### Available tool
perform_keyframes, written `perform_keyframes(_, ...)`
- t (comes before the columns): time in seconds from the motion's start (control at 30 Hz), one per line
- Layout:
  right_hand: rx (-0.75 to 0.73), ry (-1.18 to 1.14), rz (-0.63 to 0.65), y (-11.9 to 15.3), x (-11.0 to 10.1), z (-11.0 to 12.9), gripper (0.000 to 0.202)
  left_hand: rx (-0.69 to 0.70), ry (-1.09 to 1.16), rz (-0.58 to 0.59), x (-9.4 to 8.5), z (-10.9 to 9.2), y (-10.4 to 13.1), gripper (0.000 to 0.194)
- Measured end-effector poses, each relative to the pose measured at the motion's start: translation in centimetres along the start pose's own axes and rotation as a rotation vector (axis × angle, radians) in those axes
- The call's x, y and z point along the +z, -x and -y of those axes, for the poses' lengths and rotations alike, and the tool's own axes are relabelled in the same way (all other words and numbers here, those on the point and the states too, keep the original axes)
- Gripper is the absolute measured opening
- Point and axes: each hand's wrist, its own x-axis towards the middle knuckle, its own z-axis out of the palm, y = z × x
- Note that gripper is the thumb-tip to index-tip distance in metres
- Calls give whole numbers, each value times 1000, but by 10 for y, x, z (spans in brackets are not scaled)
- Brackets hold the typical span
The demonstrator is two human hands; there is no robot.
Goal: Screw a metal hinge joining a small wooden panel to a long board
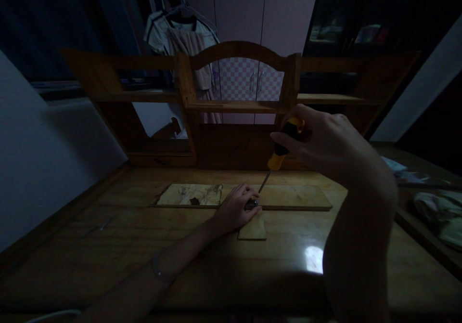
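My right hand (317, 135) is wrapped round the yellow and black handle of a screwdriver (276, 161), held tilted with its shaft pointing down and left. The shaft's tip ends close to the fingers of my left hand (238, 205); whether it touches anything is unclear. Between its thumb and fingers, my left hand holds a small shiny metal fitting (252, 202) on the boards; its exact kind is too dark to tell. Under that hand lies a long thin wooden board (296, 197), its left part stained and worn. A short wooden piece (253, 229) extends from it towards me.
The wooden desk (173, 255) carries a small thin metal item (105, 224) at the left. A wooden shelf unit (234, 106) stands along its back edge. Crumpled cloth (440, 214) lies at the right, and clothes (187, 34) hang behind the shelves.
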Motion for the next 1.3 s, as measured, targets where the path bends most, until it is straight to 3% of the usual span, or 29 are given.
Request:
perform_keyframes(0.8, 1, -25, -169, 1, -3, -6, 37, 28, 1, -8, 4, 8, -1, 6)
perform_keyframes(1.3, -3, -90, -126, 1, -3, -9, 29, -6, 2, -12, 0, 4, -3, 7)
